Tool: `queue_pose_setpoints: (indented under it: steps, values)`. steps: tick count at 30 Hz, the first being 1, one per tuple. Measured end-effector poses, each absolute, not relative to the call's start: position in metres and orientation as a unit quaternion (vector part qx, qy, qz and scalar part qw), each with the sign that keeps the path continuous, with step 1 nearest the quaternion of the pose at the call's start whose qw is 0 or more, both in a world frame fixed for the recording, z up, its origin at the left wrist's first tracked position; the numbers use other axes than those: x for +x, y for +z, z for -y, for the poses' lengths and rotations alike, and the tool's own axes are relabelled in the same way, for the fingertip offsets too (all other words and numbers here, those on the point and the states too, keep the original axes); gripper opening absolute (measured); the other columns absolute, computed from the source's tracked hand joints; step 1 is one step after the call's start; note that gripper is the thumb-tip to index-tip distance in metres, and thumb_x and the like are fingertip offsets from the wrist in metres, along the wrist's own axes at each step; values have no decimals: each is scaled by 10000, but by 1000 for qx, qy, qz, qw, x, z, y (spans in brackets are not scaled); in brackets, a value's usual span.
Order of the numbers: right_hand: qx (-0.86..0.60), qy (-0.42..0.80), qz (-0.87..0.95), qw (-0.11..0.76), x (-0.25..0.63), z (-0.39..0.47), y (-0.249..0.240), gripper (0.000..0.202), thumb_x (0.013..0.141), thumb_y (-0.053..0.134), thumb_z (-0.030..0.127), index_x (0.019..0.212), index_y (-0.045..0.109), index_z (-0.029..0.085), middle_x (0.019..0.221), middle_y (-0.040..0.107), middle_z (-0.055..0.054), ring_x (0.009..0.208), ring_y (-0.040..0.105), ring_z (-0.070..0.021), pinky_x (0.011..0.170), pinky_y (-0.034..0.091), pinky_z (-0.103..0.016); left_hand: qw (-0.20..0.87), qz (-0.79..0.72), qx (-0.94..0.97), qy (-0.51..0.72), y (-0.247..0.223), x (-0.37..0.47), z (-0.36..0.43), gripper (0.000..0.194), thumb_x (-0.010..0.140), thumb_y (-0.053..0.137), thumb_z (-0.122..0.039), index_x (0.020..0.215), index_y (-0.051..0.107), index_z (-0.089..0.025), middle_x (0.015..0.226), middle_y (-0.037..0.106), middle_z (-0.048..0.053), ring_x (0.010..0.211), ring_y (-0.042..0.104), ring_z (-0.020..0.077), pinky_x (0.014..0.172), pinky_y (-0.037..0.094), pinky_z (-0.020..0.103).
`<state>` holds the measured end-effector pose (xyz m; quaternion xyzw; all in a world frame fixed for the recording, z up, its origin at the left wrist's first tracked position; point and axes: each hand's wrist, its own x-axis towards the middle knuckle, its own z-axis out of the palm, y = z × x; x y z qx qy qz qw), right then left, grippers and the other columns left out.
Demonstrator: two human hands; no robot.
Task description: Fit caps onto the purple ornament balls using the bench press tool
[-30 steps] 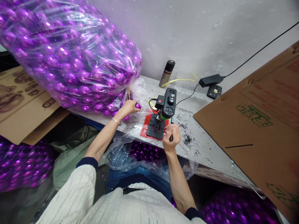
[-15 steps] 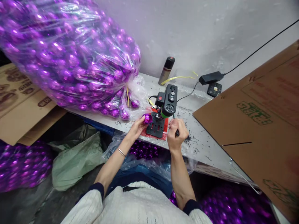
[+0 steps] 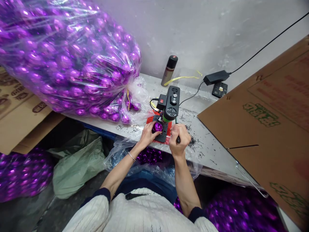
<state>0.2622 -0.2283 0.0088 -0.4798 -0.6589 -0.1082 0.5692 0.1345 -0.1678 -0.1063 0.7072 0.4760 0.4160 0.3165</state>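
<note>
Between the thumb and fingers of my left hand (image 3: pixel 149 134) is a shiny purple ball (image 3: pixel 158 127), held over the black base plate of a small bench drill press (image 3: pixel 173 102). The ball sits just below the drill head, in front of the chuck; whether it touches the bit cannot be made out. My right hand (image 3: pixel 179 138) is closed round the black-ended lever (image 3: pixel 178 140) at the machine's right side. Red sheeting (image 3: pixel 150 119) lies under the base plate.
A big clear bag of purple balls (image 3: pixel 72 64) rests at the left. Behind the machine stand a spray can (image 3: pixel 169 71) and a power adapter (image 3: pixel 216 77). Cardboard boxes (image 3: pixel 265 129) flank the right. Dark scraps litter the white table (image 3: pixel 212 151).
My left hand has brought the purple ball from beside the base plate to over it, under the drill head. My right hand stays on the lever. The view has shifted slightly.
</note>
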Motion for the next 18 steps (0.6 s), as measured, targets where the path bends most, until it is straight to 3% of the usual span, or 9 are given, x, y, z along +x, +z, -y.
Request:
queue_pose_setpoints:
  steps: [4, 9, 18]
  values:
    - [-480, -114, 663, 564, 263, 229, 8, 203, 941, 438, 109, 792, 538, 204, 691, 578, -4, 661, 552, -120, 635, 431, -261, 260, -481, 734, 403, -109, 144, 165, 582, 773, 798, -418, 1275, 610, -192, 1235, 660, 126, 1155, 606, 302, 1019, 473, 469]
    - [-473, -119, 676, 553, 264, 231, 7, 194, 929, 447, 88, 798, 535, 202, 707, 585, -11, 674, 555, -124, 640, 434, -258, 299, -462, 717, 427, -120, 150, 166, 650, 800, 776, -433, 1355, 551, -178, 1283, 647, 137, 1189, 613, 285, 1036, 472, 441]
    - [-470, -112, 673, 560, 263, 231, 5, 195, 922, 448, 87, 796, 539, 206, 702, 577, -9, 670, 552, -130, 643, 425, -261, 280, -473, 721, 422, -126, 146, 170, 670, 817, 748, -487, 1377, 538, -185, 1149, 700, 116, 1074, 650, 279, 964, 499, 438]
